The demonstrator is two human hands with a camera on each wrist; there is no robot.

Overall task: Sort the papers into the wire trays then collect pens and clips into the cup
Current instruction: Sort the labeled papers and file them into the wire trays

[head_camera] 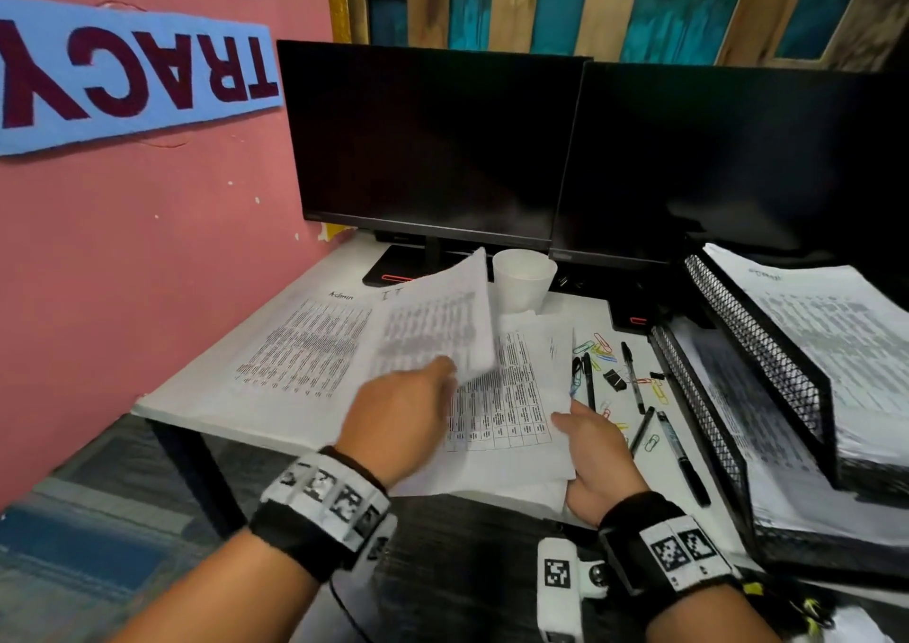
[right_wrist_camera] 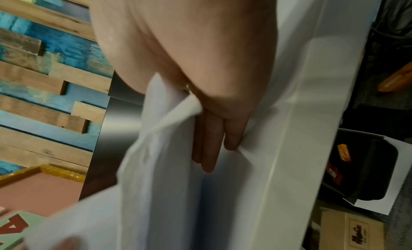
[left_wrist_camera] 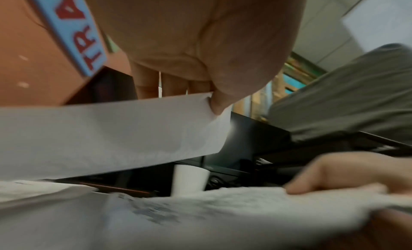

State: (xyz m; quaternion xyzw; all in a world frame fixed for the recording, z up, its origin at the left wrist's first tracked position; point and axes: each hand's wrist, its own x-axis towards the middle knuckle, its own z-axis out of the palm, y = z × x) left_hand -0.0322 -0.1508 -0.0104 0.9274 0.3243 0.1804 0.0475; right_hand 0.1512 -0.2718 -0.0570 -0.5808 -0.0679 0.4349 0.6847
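Note:
My left hand (head_camera: 440,374) pinches the near corner of a printed sheet (head_camera: 435,320) and holds it lifted and curled above the desk. In the left wrist view the thumb (left_wrist_camera: 219,102) presses on that sheet (left_wrist_camera: 111,135). My right hand (head_camera: 575,426) holds the right edge of the paper stack (head_camera: 506,396), thumb on top and fingers (right_wrist_camera: 214,144) underneath. More printed sheets (head_camera: 305,342) lie flat to the left. A white cup (head_camera: 524,281) stands behind the papers. Black pens (head_camera: 681,455) and coloured paper clips (head_camera: 597,347) lie scattered right of the stack.
Two stacked black wire trays (head_camera: 767,347) holding papers stand at the desk's right edge. Two dark monitors (head_camera: 433,150) line the back, and a pink wall (head_camera: 123,273) is to the left. A black binder clip (head_camera: 615,379) lies among the pens.

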